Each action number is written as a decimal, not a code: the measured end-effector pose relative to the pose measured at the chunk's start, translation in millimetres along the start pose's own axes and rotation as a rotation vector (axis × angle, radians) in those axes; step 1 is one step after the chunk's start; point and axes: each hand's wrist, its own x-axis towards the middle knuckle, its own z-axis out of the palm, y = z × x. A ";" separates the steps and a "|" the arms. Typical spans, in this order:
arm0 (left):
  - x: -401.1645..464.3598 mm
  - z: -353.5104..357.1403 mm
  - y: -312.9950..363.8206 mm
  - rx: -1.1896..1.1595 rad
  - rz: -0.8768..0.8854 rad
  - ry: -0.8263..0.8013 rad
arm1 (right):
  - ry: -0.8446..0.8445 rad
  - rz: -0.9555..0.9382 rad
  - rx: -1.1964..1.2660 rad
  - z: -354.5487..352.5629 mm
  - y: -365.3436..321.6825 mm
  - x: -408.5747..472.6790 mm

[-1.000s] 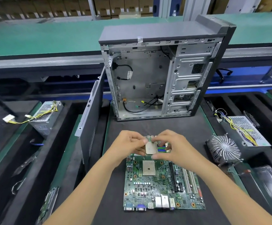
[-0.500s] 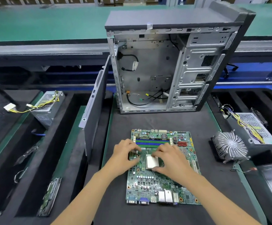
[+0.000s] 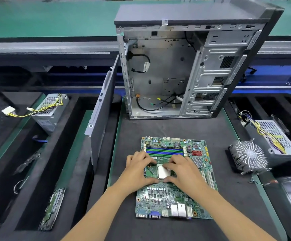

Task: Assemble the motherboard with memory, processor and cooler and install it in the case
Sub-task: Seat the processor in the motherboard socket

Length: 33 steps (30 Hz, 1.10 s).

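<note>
A green motherboard [image 3: 174, 193] lies flat on the black mat in front of me, its blue and green memory slots [image 3: 164, 151] at the far side. The square silver processor [image 3: 163, 172] sits on the socket at the board's centre. My left hand [image 3: 137, 169] and my right hand [image 3: 183, 169] both pinch the processor's edges between thumb and fingers, from the left and from the right. The round finned cooler [image 3: 249, 156] lies on the mat's right side. The open grey case [image 3: 184, 66] stands upright behind the board, with loose cables on its floor.
The case's side panel [image 3: 103, 108] leans upright at the mat's left edge. Power supplies with yellow cable bundles lie at far left [image 3: 50, 110] and far right [image 3: 275, 136]. Black foam trays flank the mat, one holding a flat drive [image 3: 53, 208]. A green conveyor runs behind.
Both hands brought the processor down from above the memory slots onto the socket. Between half a second ago and now they stay on it with little movement.
</note>
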 end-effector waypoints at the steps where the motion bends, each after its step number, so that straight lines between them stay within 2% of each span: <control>1: 0.1 0.1 -0.2 -0.002 -0.002 -0.002 | 0.007 0.002 0.000 -0.1 -0.4 0.0; 33: 3.2 -0.3 2.6 -0.035 -0.016 -0.016 | 0.020 0.061 0.021 2.9 -5.6 -2.5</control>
